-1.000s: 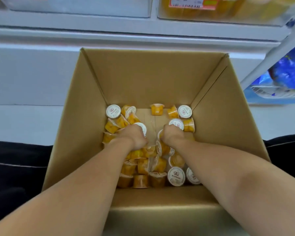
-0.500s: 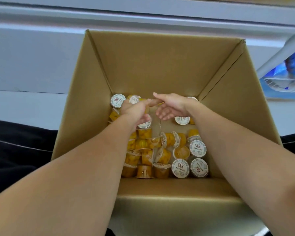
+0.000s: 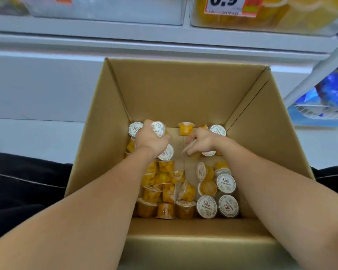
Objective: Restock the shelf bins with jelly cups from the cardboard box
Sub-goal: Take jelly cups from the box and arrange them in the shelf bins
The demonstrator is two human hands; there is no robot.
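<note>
Both hands work at the far end of the cardboard box (image 3: 183,90): the left hand (image 3: 150,138) curls round jelly cups (image 3: 158,128), the right hand (image 3: 200,142) pinches one (partly hidden) mid-floor; gather firmly without crushing lids before lifting to the shelf bins (image 3: 261,14)

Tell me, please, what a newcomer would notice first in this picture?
First, the open cardboard box in the middle, its bottom strewn with yellow jelly cups. Both bare hands reach in: the left hand grips cups at the far left, the right hand grasps one near the far right. Above, a shelf bin carries an orange price tag.
</note>
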